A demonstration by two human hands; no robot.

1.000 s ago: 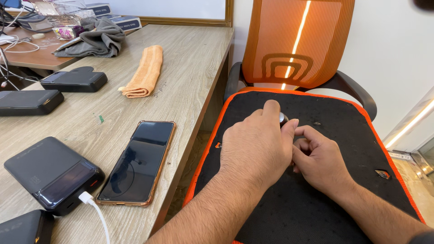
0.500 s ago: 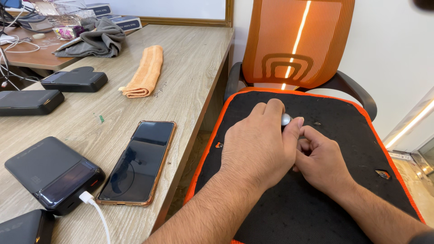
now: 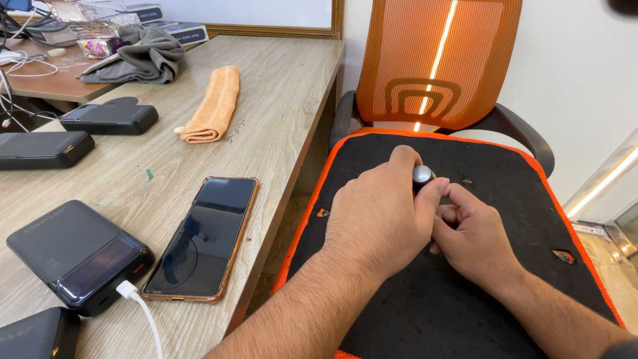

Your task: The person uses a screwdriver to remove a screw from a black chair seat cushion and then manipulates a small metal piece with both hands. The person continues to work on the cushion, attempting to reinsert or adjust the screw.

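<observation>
Both hands meet over the black seat (image 3: 438, 292) of one orange mesh chair (image 3: 425, 66). The left hand (image 3: 382, 219) is curled, its forefinger and thumb pinching a small round silver knob (image 3: 422, 174) that shows between them; what lies below the knob is hidden by the hand. The right hand (image 3: 472, 236) is loosely curled just beside it, its fingertips touching the left thumb under the knob; whether it grips anything I cannot tell. The knob sits above the middle of the seat, nearer the backrest than the front edge. Two small orange tears show in the seat cloth, one near the left edge, one near the right.

To the left stands a wooden desk (image 3: 279, 106). On it lies one phone (image 3: 203, 236) in an orange-rimmed case, screen up and dark, near the desk's edge. Four dark power banks are in view: one (image 3: 76, 256) just left of the phone with a white cable (image 3: 143, 312) plugged into it, one (image 3: 30, 336) cut off at the lower corner, one (image 3: 41, 147) at the left edge, and one (image 3: 109, 116) farther back. One folded orange towel (image 3: 212, 103) lies past the phone, well apart from it. One grey cloth (image 3: 143, 56) is bunched at the far end, beside a tangle of cables and boxes too small to tell apart.
</observation>
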